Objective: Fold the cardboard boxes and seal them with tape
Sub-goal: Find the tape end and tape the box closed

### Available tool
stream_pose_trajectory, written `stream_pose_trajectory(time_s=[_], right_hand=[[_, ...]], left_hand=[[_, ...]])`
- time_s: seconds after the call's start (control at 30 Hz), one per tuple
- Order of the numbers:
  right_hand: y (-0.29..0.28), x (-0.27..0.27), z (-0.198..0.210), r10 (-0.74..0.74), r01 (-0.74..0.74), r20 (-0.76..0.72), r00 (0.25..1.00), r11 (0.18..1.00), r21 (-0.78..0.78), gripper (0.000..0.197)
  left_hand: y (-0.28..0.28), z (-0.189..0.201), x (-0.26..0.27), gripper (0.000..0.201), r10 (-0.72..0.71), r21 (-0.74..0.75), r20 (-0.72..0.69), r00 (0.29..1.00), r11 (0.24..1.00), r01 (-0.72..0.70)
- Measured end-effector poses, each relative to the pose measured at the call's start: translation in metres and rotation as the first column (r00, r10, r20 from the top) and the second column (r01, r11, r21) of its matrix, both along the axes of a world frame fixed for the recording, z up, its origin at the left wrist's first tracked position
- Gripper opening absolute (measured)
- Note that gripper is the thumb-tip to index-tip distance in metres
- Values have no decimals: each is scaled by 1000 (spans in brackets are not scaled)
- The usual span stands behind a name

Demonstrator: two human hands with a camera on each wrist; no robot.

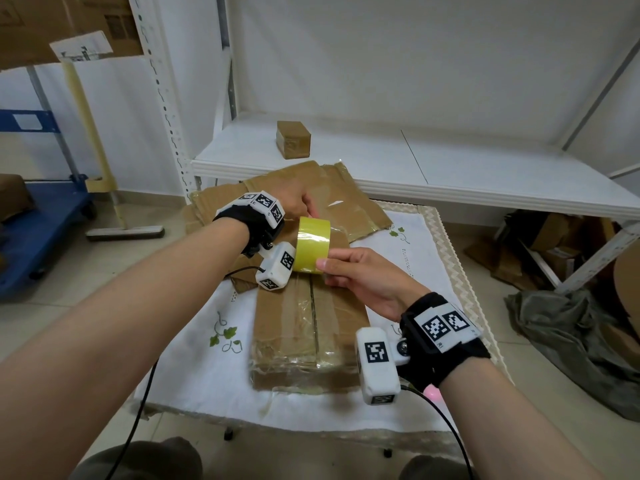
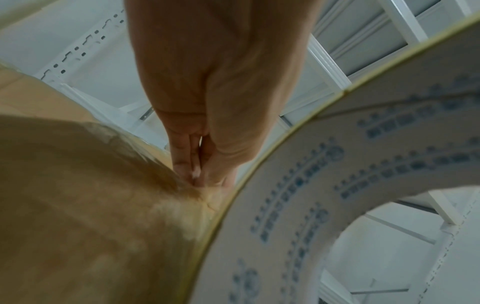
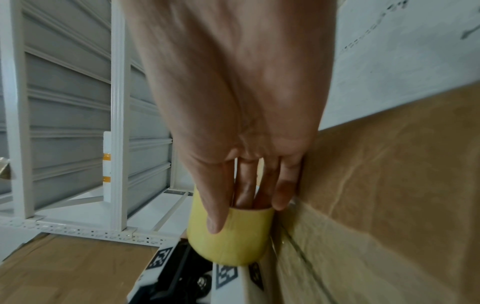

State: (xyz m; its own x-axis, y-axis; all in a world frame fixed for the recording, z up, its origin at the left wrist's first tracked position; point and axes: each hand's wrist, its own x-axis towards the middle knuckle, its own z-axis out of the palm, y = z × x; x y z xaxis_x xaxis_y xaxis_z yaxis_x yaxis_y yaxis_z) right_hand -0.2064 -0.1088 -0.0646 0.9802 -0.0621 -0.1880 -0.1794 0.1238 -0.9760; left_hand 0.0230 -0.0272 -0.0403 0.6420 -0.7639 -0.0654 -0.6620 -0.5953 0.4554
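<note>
A folded cardboard box [image 1: 308, 334] lies on the white embroidered cloth [image 1: 194, 368], its centre seam facing up with clear tape strips across it. My right hand [image 1: 349, 271] grips the yellow tape roll [image 1: 311, 245] above the box's far end, thumb on the outside and fingers in the core [image 3: 249, 195]. My left hand [image 1: 301, 202] pinches the tape's loose end just past the roll; in the left wrist view its fingertips [image 2: 194, 174] press together beside the roll's printed core [image 2: 337, 185]. The tape end itself is hard to make out.
Flattened cardboard sheets [image 1: 311, 192] lie behind the box, partly under a white shelf [image 1: 415, 161] that carries a small sealed box [image 1: 292, 138]. A blue cart [image 1: 41, 220] stands at left. More cardboard and a grey cloth [image 1: 581, 344] lie on the floor at right.
</note>
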Motion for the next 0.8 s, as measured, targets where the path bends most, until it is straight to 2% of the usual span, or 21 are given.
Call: stream_pose_trajectory(time_s=[0.23,0.37,0.47,0.53,0.63,0.8], right_hand=[[0,1,0,6,-6,-8,1000,1000,-10,33],[1,1,-1,19,-19,-18,1000,1000,-14,32],[1,1,-1,19,-19,-18,1000,1000,-13,33],[0,0,-1,20,-20,-18,1000,1000,-11,33],[1,0,-1,17,-17,-15,1000,1000,-15,35],[2,0,0,21,-21,-11,1000,1000,-23,35]], left_hand=[[1,-6,3,13,-19,13,-35,999,1000,20],[2,-16,6,17,-16,-44,-142,990,999,10],[3,-16,4,20,-10,-37,-137,991,999,5],[4,-17,5,9,5,-68,-134,991,998,-14],[6,-20,5,19,4,-108,-109,994,994,-16],[17,-26,5,21,31,-172,-103,994,984,-49]])
